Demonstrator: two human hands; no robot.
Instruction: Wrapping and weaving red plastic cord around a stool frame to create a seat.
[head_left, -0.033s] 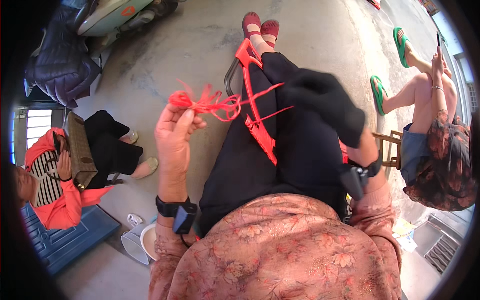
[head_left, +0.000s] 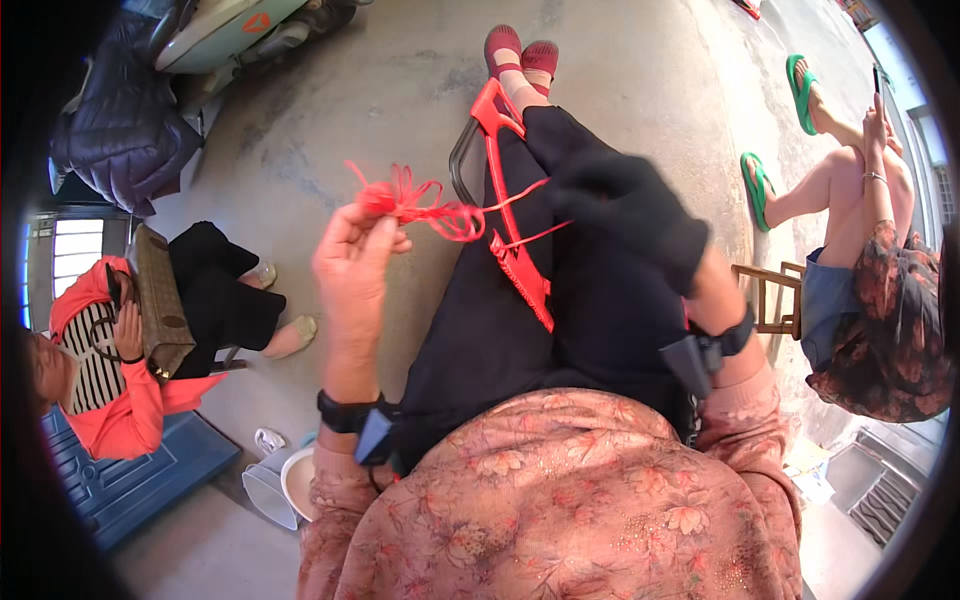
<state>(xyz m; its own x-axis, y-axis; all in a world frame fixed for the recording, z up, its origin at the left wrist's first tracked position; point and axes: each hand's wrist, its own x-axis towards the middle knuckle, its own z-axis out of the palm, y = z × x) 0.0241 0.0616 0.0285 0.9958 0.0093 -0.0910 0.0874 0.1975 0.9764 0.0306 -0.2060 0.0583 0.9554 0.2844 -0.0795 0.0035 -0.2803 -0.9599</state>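
My bare left hand [head_left: 365,240] pinches a bundle of looped red cord [head_left: 400,200] between thumb and fingers, above my left thigh. Two red strands stretch from the bundle toward my right hand [head_left: 625,215], which wears a black glove. Motion blurs its fingers, and I cannot make out whether they hold the strand ends. Under the strands, a long, thin red piece [head_left: 505,190] lies along my black-trousered legs. Its far end forms a triangular loop; its near end is wider and ridged.
At left a seated person holds a brown bag [head_left: 160,300]. Another sits at right beside a wooden stool [head_left: 775,300], with green flip-flops [head_left: 757,190]. A motor scooter [head_left: 230,35] stands far left. A white bucket [head_left: 298,480] is by my left elbow.
My gloved right hand has shifted slightly left and down, closer to the cord bundle, and shorter lengths of strand show. My left hand has moved a little to the right.
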